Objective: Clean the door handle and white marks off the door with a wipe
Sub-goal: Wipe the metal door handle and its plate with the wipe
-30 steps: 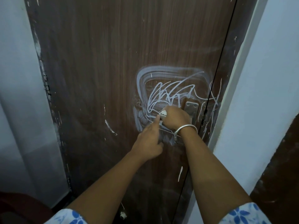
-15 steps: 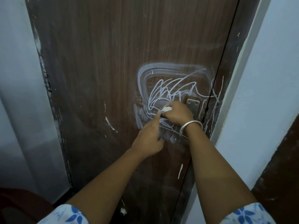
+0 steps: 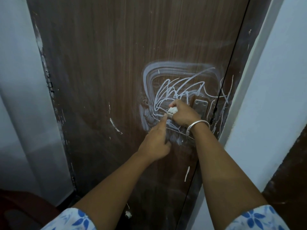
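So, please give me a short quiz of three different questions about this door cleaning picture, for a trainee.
1. True or false: the right hand holds the white wipe.
2. The left hand's forefinger touches: A) the end of the door handle B) the metal plate C) the wall.
3. Fill in: the bracelet is on the ____ wrist.

Key: 1 true; 2 A; 3 right.
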Tool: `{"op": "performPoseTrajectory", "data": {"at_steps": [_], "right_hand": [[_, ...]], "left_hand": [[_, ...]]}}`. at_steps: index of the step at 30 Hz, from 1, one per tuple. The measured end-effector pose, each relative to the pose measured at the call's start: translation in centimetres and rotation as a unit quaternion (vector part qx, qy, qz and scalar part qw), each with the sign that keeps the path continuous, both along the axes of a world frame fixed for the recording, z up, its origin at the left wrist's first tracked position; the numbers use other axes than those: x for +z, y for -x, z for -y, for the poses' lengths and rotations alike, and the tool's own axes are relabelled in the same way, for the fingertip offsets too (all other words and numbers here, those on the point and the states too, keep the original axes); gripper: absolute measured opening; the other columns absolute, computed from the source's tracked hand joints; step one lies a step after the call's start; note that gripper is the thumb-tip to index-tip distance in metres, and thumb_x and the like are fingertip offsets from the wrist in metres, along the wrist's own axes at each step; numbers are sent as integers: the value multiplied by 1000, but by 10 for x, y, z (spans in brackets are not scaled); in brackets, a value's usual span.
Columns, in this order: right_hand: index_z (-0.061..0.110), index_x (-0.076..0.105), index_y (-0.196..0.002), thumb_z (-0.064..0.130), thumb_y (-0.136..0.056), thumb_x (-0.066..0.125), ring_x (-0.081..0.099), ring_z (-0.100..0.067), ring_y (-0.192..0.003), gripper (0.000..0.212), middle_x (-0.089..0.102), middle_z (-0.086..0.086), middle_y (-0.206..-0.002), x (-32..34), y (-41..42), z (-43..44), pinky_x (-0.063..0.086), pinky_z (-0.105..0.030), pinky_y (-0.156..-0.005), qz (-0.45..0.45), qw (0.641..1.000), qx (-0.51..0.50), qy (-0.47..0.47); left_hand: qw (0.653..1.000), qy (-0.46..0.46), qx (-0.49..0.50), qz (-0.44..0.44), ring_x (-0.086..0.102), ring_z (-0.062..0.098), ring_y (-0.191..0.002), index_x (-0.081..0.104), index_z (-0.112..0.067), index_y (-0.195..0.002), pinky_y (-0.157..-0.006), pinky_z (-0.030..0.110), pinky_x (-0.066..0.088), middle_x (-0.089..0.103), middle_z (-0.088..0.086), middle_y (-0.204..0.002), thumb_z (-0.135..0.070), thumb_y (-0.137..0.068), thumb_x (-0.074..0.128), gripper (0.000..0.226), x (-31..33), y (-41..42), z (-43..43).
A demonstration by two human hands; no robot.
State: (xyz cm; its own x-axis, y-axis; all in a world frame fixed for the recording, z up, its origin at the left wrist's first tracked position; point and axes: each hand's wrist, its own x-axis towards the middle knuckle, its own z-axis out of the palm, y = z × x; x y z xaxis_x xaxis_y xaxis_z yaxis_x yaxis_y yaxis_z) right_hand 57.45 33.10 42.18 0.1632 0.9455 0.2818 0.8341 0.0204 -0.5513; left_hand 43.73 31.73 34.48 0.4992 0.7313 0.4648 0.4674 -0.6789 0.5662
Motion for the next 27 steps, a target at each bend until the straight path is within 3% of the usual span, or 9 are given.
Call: {"op": "performPoseTrajectory", "data": {"at_steps": [7,10,14,17,21,25,27], "right_hand": [[36,47,-87,27,-81,61,60,-19,-82,18,55,13,-82,0,1,-1,52,-46,-79,41,999,-4,-2],[31,52,-93,26,-82,55,61,-25,-85,12,65,2,-92,-4,4,0,47,-45,-85,117,993,-26,-16],[23,53,-106,29,-85,55,60,-33,-93,21,67,-7,-96,-8,8,5,37,-48,-87,206,975,-63,-49],[23,53,-110,41,-87,54,60,-32,-99,29,68,-7,-100,-9,8,11,34,-49,-89,251,963,-84,-55],[28,56,-107,64,-79,52,61,-28,-99,46,69,-3,-98,-12,-12,29,33,-47,-93,320,935,-141,-60],[19,54,-112,59,-83,51,55,-34,-98,49,66,-9,-103,-16,-25,41,42,-43,-88,267,957,-95,-59],[15,57,-107,47,-89,49,57,-36,-93,38,67,-13,-101,-15,-25,42,43,-39,-86,212,972,-65,-80]], "left_hand": [[1000,-9,-2,-5,36,24,-135,3,-21,-149,-106,45,39,36,10,-148,-12,-75,63,96,0,1,2],[1000,-12,-10,-9,36,24,-136,4,-20,-149,-107,44,38,35,9,-149,-11,-75,63,96,3,1,3],[1000,-7,-18,-23,36,24,-135,5,-20,-149,-106,45,39,36,9,-148,-11,-75,64,95,7,4,5],[999,-3,-16,-36,43,26,-129,7,-19,-149,-103,45,41,40,11,-144,-11,-74,62,93,8,10,5],[998,-9,-4,-56,26,24,-141,8,-17,-149,-112,44,31,24,8,-154,-15,-78,63,90,9,19,4],[998,-2,-2,-57,27,26,-140,9,-18,-149,-112,44,32,24,8,-154,-16,-79,64,88,10,18,7],[998,-7,-3,-62,20,24,-143,7,-15,-149,-115,42,26,20,8,-156,-17,-80,63,89,10,15,11]]}}
